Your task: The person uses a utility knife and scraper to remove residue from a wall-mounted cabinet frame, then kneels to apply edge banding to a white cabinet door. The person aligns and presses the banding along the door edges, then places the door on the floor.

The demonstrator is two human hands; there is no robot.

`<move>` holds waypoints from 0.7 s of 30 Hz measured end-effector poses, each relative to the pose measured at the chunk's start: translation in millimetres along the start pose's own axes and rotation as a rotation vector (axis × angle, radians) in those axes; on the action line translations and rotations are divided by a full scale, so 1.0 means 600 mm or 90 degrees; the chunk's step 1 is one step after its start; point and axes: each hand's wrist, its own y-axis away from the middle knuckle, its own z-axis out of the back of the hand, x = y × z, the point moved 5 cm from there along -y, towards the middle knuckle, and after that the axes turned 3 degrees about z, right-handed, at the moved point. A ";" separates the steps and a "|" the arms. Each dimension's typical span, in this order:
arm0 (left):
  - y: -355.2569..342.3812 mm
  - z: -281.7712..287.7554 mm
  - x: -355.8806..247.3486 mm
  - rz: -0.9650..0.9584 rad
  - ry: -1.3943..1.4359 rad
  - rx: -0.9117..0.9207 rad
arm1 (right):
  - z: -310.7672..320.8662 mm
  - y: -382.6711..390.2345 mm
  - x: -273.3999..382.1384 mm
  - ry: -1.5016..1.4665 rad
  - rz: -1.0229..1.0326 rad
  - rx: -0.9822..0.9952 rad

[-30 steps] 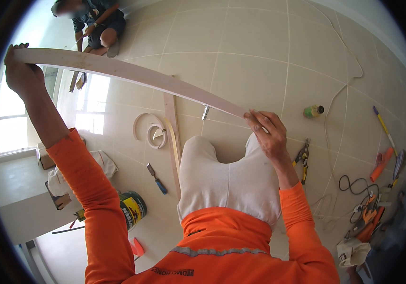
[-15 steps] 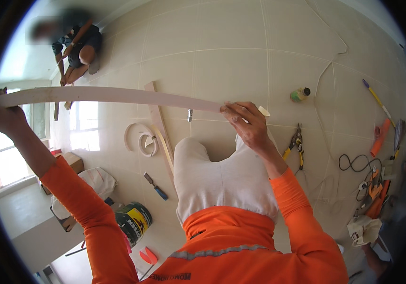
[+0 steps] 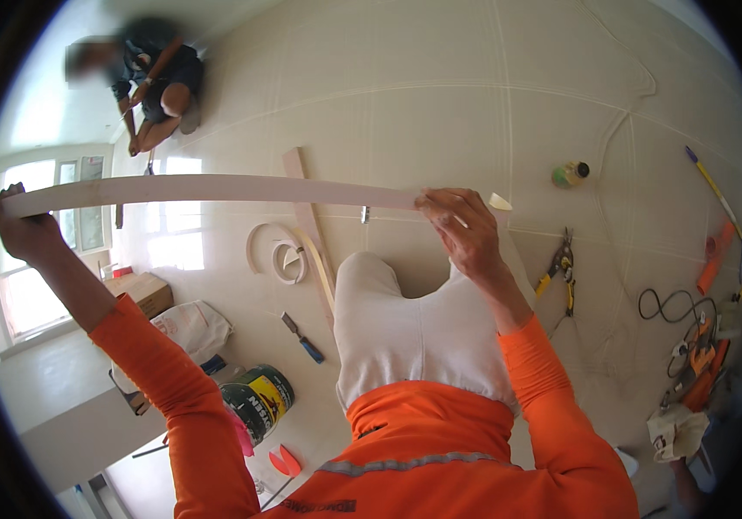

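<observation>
Nearest the camera are the person's orange sleeves and white trousers, seen from above against a pale tiled floor (image 3: 440, 95). Just left of the near legs stands a paint can (image 3: 258, 400) with a green and yellow label, and beside it lies a white sack (image 3: 187, 327). A scraper with a blue handle (image 3: 303, 338) rests on the floor a little farther out.

Both hands hold a long pale strip (image 3: 215, 189) stretched level across the view, above the floor. The right hand (image 3: 462, 232) is closed over the strip near its right end, fingers curled on top. The left hand (image 3: 20, 227), arm stretched out to the far left, is clenched around the strip's other end.

To the right lie yellow-handled pliers (image 3: 561, 275), and at the right edge a heap of orange tools (image 3: 701, 363) with a black cable. Under the strip, a coil of pale edging (image 3: 277, 253) lies beside a wooden batten (image 3: 308, 216). Farther right sits a small green bottle (image 3: 570, 175). At the far left, another person (image 3: 150, 82) crouches on the floor.
</observation>
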 end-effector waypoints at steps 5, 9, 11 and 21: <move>0.097 -0.072 -0.042 -0.056 -0.016 -0.043 | 0.001 -0.012 0.009 -0.058 -0.052 0.023; 0.153 -0.138 -0.087 -0.029 0.020 -0.133 | 0.018 -0.063 0.047 -0.039 -0.065 0.009; 0.173 -0.157 -0.106 -0.002 0.012 -0.183 | 0.030 -0.102 0.078 -0.025 -0.062 -0.040; 0.219 -0.154 -0.166 -0.055 0.039 -0.140 | -0.012 -0.266 0.259 -0.286 -0.065 -0.052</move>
